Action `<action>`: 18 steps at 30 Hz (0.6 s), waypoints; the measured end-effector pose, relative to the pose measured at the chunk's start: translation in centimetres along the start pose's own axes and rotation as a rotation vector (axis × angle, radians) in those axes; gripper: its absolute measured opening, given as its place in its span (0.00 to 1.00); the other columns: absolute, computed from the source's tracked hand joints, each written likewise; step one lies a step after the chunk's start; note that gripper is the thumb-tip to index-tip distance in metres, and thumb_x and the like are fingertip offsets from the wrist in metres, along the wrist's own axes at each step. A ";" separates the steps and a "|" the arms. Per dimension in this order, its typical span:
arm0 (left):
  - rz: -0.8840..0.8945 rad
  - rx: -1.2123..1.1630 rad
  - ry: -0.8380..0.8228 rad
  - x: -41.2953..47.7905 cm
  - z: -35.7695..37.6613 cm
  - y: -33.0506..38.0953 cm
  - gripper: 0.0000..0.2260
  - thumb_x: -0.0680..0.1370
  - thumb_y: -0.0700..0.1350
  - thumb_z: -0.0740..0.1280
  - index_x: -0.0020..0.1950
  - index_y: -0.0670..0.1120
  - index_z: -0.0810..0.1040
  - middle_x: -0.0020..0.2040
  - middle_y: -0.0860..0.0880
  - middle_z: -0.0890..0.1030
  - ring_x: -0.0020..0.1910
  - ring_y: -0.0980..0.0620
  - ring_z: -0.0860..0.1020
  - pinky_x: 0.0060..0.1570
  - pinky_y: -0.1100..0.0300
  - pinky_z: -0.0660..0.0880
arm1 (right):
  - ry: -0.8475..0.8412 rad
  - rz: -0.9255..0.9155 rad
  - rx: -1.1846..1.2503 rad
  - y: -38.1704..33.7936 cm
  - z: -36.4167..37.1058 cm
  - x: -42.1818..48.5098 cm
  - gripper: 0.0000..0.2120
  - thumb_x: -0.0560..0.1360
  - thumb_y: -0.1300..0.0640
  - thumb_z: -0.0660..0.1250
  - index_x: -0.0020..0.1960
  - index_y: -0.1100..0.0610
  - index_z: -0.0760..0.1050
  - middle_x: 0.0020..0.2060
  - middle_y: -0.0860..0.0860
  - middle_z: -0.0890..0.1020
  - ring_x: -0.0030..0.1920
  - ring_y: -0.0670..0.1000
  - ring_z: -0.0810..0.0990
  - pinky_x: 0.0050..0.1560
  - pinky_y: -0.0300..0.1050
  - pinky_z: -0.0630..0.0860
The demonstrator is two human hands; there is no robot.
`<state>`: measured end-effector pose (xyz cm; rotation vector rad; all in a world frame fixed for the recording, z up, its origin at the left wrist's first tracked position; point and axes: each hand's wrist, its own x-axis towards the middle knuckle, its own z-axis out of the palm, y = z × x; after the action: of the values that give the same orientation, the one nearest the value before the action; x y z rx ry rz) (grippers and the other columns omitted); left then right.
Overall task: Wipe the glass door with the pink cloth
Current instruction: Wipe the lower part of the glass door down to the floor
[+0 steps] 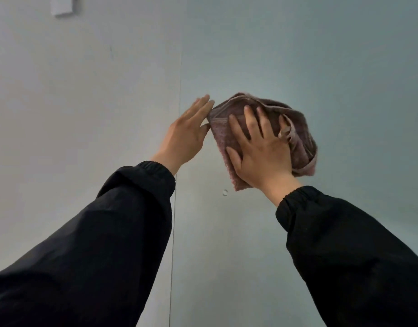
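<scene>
Pink cloth (221, 135) pressed against glass door (321, 55) under right hand (262, 152).
One cloth, bunched, lies flat on the glass at upper centre. The right hand is not clenched: its spread, straight fingers press the cloth's middle. The left hand (186, 135) is also unclenched, its straight fingers touching the cloth's upper-left corner. Count: two hands, two black sleeves (109, 244), one door, one small round fitting (225, 192) below the cloth.

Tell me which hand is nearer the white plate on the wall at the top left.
Left. The left hand is below and to the right of the white plate; the right hand lies farther right, spread flat on the pink cloth.
</scene>
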<state>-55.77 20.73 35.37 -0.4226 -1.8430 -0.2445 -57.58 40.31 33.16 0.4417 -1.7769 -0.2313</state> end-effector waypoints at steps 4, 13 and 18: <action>-0.020 -0.014 -0.089 0.4 -0.5 -1.0 0.26 0.80 0.44 0.66 0.77 0.48 0.62 0.77 0.52 0.61 0.76 0.55 0.57 0.72 0.59 0.59 | -0.095 0.031 -0.035 -1.2 -0.5 0.6 0.32 0.77 0.39 0.54 0.76 0.54 0.58 0.72 0.60 0.62 0.64 0.61 0.58 0.55 0.68 0.67; 0.015 0.118 -0.178 0.8 -1.9 -2.1 0.27 0.80 0.57 0.63 0.77 0.59 0.58 0.76 0.63 0.57 0.74 0.65 0.55 0.65 0.55 0.67 | 0.012 0.189 0.104 -3.4 1.4 -0.9 0.33 0.79 0.40 0.50 0.79 0.53 0.49 0.78 0.57 0.49 0.77 0.59 0.47 0.73 0.64 0.38; 0.081 0.119 -0.255 1.2 -2.5 -3.0 0.24 0.83 0.47 0.59 0.77 0.59 0.57 0.77 0.63 0.56 0.75 0.63 0.56 0.67 0.53 0.67 | -0.024 0.258 0.154 -8.0 2.8 -3.1 0.33 0.79 0.41 0.49 0.79 0.55 0.49 0.78 0.59 0.52 0.77 0.62 0.48 0.72 0.64 0.37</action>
<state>-55.09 17.20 37.41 -0.4600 -2.0721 -0.0252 -58.32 34.11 26.66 0.3150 -1.8617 0.0826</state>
